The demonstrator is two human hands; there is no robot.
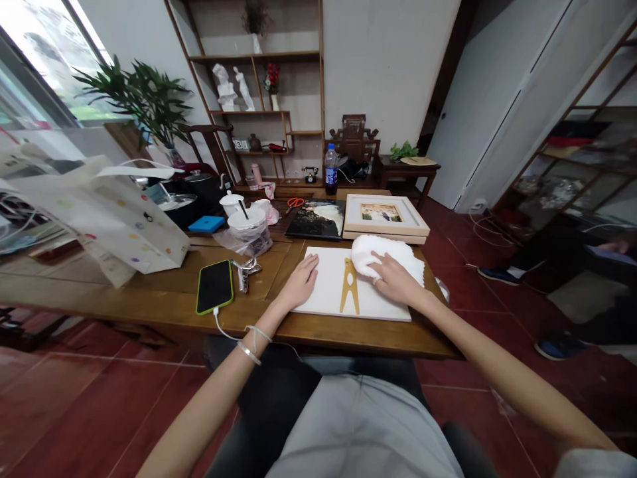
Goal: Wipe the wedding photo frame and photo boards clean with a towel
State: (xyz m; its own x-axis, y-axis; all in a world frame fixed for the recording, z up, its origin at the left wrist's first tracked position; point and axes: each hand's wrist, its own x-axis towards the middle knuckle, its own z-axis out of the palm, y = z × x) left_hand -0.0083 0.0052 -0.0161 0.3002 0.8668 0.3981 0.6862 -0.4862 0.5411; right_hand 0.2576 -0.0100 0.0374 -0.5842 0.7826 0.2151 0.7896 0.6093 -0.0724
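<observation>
A white rectangular board lies flat at the table's front edge. On its middle is a yellow clothes-peg shape; whether it is painted or a separate piece I cannot tell. My left hand rests flat on the board's left edge, fingers stretched out and holding nothing. A bunched white cloth covers the board's upper right part. My right hand grips this cloth from the right, close beside the peg shape, with its fingertips pressed into the fabric.
Behind the board are a framed picture, a dark picture panel, red-handled scissors and a bottle. Leftward lie a charging phone, a lidded cup, a blue box and a paper bag. A person's legs show at right.
</observation>
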